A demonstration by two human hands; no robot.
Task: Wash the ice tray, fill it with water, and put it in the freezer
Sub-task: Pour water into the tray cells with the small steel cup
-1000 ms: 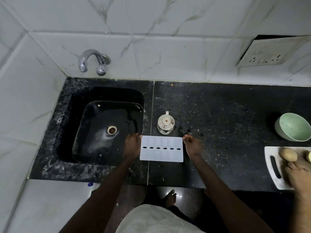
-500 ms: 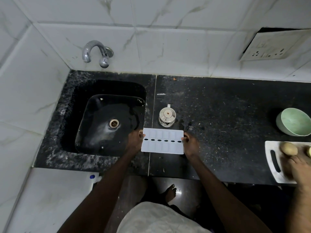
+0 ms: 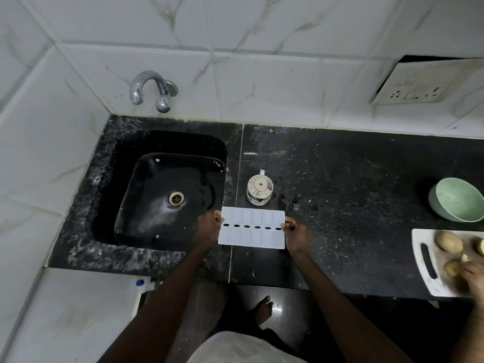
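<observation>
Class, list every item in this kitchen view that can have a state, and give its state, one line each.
ice tray: held level over the counter edge
left hand: grips the tray's left end
right hand: grips the tray's right end
tap: no water running
sink: drain uncovered
steel pot: upright, lid on
green bowl: tilted, empty

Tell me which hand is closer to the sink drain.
Left. The left hand grips the ice tray just right of the drain; the right hand grips its other end, farther right.

Fingers (image 3: pixel 218 219) now on ice tray (image 3: pixel 251 238) ends
</observation>
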